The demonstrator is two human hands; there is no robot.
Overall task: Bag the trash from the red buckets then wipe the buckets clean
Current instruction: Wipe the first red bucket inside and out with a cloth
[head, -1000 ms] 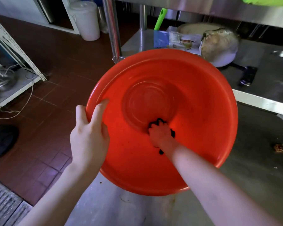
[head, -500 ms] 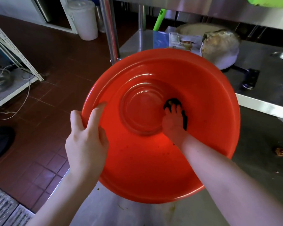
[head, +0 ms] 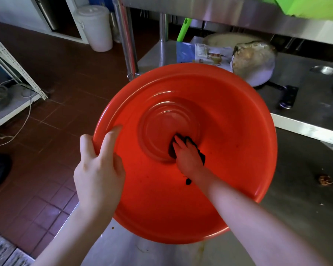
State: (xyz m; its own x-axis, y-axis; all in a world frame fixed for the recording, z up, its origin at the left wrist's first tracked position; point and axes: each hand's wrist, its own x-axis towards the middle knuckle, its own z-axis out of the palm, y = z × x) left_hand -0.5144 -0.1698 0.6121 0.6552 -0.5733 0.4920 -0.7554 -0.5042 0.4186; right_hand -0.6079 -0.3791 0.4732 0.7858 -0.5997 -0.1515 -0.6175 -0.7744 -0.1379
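A wide red bucket (head: 229, 143) is tilted toward me over the steel table's corner, its inside facing the camera. My left hand (head: 98, 169) grips its left rim, thumb over the lip. Deep inside, my right hand (head: 188, 156) presses a dark cloth (head: 201, 155) against the lower right edge of the bucket's round bottom. Most of the cloth is hidden under my fingers. A few dark specks dot the lower inner wall.
The steel table (head: 300, 189) carries a small brown scrap (head: 324, 180) at right. Behind the bucket lie a foil-covered pan (head: 254, 62), a knife (head: 288, 96), a printed packet (head: 204, 54) and a green handle (head: 183, 29). A white bin (head: 96, 27) and a wire rack (head: 12, 60) stand on the tiled floor.
My right hand has swept the cloth around the bucket's bottom ring: from its lower edge, up to its right side, then back down toward the lower right. My left hand keeps its hold.
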